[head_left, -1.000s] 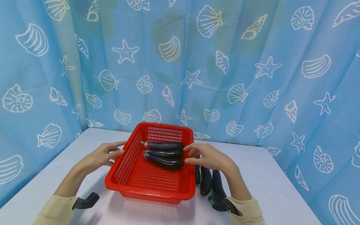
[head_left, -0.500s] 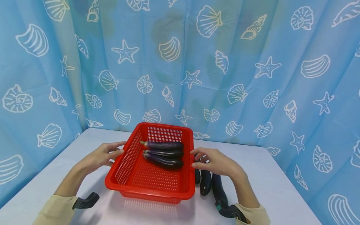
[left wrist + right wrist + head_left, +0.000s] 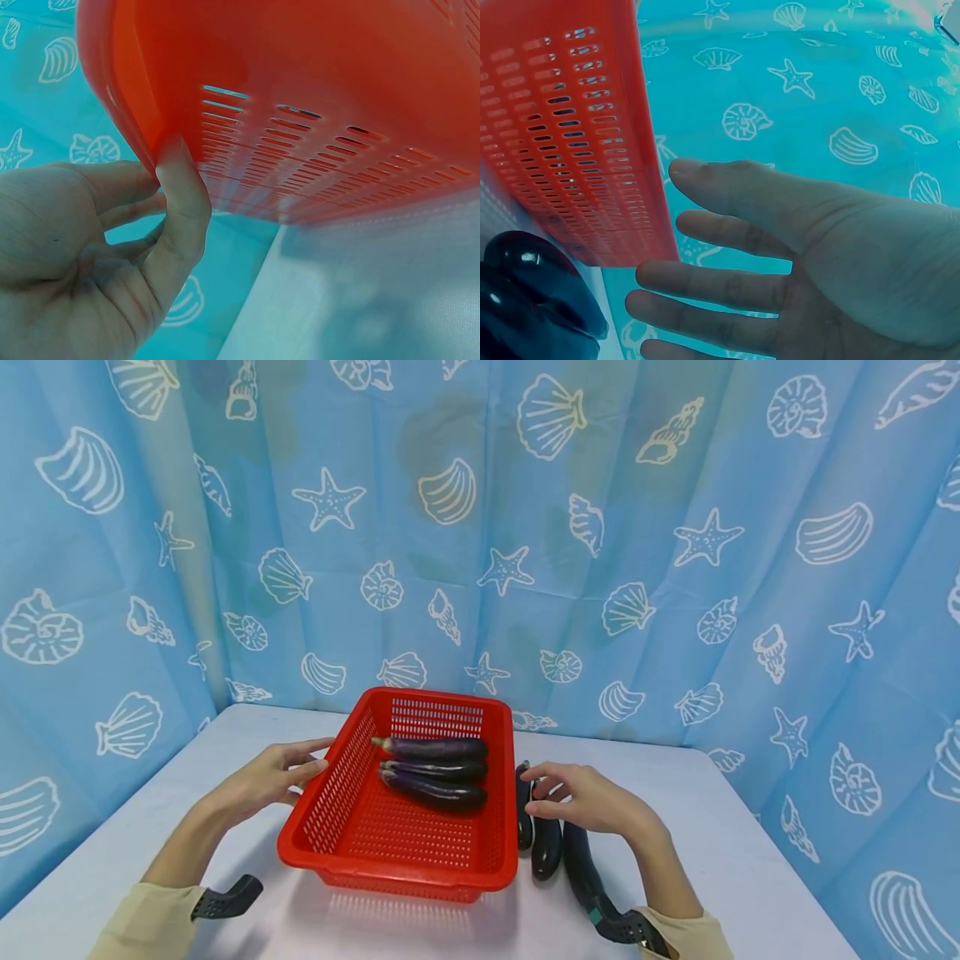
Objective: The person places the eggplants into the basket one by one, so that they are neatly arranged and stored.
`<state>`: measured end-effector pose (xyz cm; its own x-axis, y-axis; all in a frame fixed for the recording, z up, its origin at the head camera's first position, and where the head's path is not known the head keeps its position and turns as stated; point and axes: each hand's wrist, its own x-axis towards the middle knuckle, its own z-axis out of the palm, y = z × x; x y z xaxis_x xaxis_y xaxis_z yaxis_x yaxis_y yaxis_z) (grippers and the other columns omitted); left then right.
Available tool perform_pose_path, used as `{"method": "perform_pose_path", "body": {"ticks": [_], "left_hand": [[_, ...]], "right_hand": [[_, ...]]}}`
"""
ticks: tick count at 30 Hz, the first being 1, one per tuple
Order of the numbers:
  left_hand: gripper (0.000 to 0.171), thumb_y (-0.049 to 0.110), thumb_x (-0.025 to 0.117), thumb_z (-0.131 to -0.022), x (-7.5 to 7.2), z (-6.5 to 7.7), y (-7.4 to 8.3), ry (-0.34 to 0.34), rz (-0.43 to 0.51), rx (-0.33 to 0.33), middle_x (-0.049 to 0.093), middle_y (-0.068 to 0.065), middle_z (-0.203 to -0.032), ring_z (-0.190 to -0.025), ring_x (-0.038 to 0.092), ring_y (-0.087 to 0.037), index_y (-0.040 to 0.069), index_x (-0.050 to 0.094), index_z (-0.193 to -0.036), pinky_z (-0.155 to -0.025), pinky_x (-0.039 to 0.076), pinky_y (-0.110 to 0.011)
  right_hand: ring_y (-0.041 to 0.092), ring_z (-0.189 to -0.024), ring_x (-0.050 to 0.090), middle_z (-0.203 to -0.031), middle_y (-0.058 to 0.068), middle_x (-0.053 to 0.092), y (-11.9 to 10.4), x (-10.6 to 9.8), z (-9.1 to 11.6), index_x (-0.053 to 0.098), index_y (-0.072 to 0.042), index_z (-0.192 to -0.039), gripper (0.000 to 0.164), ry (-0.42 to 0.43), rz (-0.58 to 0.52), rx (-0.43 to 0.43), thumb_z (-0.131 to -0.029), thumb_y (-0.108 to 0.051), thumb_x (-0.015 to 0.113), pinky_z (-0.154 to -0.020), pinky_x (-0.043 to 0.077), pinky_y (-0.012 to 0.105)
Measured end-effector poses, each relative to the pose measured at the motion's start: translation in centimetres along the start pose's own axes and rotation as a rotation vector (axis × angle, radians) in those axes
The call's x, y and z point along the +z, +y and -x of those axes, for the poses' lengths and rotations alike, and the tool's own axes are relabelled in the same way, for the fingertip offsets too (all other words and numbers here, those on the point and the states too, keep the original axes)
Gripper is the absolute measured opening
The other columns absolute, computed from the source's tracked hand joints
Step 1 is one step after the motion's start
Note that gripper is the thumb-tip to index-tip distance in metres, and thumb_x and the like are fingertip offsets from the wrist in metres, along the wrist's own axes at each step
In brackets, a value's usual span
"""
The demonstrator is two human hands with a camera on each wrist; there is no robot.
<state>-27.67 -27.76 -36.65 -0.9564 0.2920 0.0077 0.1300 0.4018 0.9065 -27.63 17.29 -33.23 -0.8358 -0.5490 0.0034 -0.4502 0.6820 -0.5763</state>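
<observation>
A red plastic basket (image 3: 397, 872) with slotted walls stands on the white table, holding three dark purple eggplants (image 3: 435, 789) side by side. At its left rim is my left hand (image 3: 258, 781); the left wrist view shows the bent thumb (image 3: 184, 199) tucked up under the lip and the fingers meeting the edge behind it. My right hand (image 3: 592, 797) hovers over three more eggplants (image 3: 547, 847) lying on the table along the basket's right side. Its fingers are spread and loosely bent, holding nothing, as the right wrist view shows, apart from the basket wall (image 3: 577, 150).
A blue curtain (image 3: 480, 527) printed with white shells and starfish hangs behind and around the table (image 3: 675, 793). Black wrist straps (image 3: 228, 897) sit at both sleeves.
My right hand has moved right, from over the basket's right rim to over the eggplants outside. The left hand, the basket and the eggplants have stayed put; the view shifted slightly.
</observation>
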Motion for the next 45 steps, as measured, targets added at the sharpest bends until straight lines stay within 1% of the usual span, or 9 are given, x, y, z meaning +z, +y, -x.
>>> {"method": "perform_pose_path", "body": {"ticks": [6, 15, 19, 22, 28, 35, 39, 45], "left_hand": [[0.069, 0.031, 0.060, -0.097, 0.0, 0.0, -0.2, -0.005, 0.000, 0.003, 0.058, -0.026, -0.134, -0.102, 0.070, -0.025, 0.006, 0.030, -0.154, -0.080, 0.061, -0.044], [0.069, 0.029, 0.059, -0.098, -0.1, 0.0, -0.1, -0.018, -0.006, 0.020, 0.058, -0.027, -0.133, -0.101, 0.070, -0.025, 0.004, 0.028, -0.154, -0.079, 0.061, -0.044], [0.069, 0.029, 0.060, -0.098, -0.1, 0.0, 0.0, -0.014, -0.007, 0.015, 0.059, -0.026, -0.132, -0.100, 0.070, -0.024, 0.005, 0.029, -0.154, -0.079, 0.061, -0.044], [0.069, 0.030, 0.060, -0.098, -0.1, 0.1, -0.1, -0.012, -0.006, 0.005, 0.059, -0.026, -0.132, -0.101, 0.070, -0.024, 0.005, 0.029, -0.154, -0.080, 0.061, -0.043], [0.069, 0.031, 0.059, -0.098, -0.1, 0.1, 0.0, -0.017, -0.011, 0.006, 0.058, -0.026, -0.134, -0.104, 0.069, -0.026, 0.005, 0.028, -0.154, -0.081, 0.060, -0.044], [0.069, 0.031, 0.059, -0.098, -0.1, 0.1, -0.1, -0.017, -0.012, 0.009, 0.057, -0.026, -0.134, -0.104, 0.069, -0.026, 0.005, 0.028, -0.154, -0.082, 0.060, -0.044], [0.069, 0.030, 0.058, -0.098, -0.1, 0.2, -0.1, -0.016, -0.012, 0.004, 0.058, -0.026, -0.134, -0.103, 0.069, -0.026, 0.005, 0.027, -0.154, -0.082, 0.060, -0.043], [0.069, 0.030, 0.058, -0.099, -0.1, 0.1, 0.0, -0.024, -0.010, 0.009, 0.056, -0.026, -0.136, -0.107, 0.068, -0.028, 0.005, 0.026, -0.154, -0.083, 0.060, -0.044]], "right_hand": [[0.025, -0.103, 0.066, -0.117, 0.011, 0.068, 0.4, 0.0, 0.0, 0.058, -0.016, -0.131, 0.048, -0.030, -0.020, 0.047, -0.089, -0.036, 0.070, -0.082, 0.060, 0.045], [0.024, -0.101, 0.065, -0.117, 0.010, 0.068, 0.7, -0.1, 0.3, 0.057, -0.015, -0.134, 0.055, -0.081, -0.006, 0.162, -0.085, -0.036, 0.074, -0.084, 0.059, 0.048], [0.023, -0.099, 0.066, -0.115, 0.008, 0.069, 0.9, -0.1, 0.4, 0.057, -0.014, -0.133, 0.055, -0.107, 0.008, 0.191, -0.085, -0.034, 0.075, -0.085, 0.058, 0.049], [0.021, -0.097, 0.065, -0.115, 0.008, 0.069, 1.1, -0.1, 0.5, 0.058, -0.014, -0.132, 0.054, -0.115, 0.007, 0.216, -0.084, -0.032, 0.075, -0.083, 0.059, 0.048], [0.020, -0.094, 0.065, -0.119, 0.011, 0.067, 1.4, -0.2, 0.7, 0.057, -0.013, -0.133, 0.054, -0.115, 0.001, 0.251, -0.085, -0.031, 0.076, -0.079, 0.060, 0.044], [0.021, -0.089, 0.064, -0.124, 0.018, 0.062, 1.6, -0.4, 1.0, 0.056, -0.012, -0.134, 0.057, -0.107, 0.015, 0.297, -0.084, -0.030, 0.077, -0.075, 0.061, 0.043], [0.022, -0.092, 0.063, -0.127, 0.019, 0.060, 1.8, -0.4, 1.1, 0.055, -0.012, -0.135, 0.059, -0.107, 0.020, 0.326, -0.084, -0.031, 0.077, -0.075, 0.061, 0.045], [0.024, -0.094, 0.063, -0.132, 0.020, 0.057, 2.3, -0.4, 1.1, 0.053, -0.013, -0.136, 0.061, -0.094, 0.053, 0.364, -0.083, -0.030, 0.078, -0.073, 0.061, 0.045]]}}
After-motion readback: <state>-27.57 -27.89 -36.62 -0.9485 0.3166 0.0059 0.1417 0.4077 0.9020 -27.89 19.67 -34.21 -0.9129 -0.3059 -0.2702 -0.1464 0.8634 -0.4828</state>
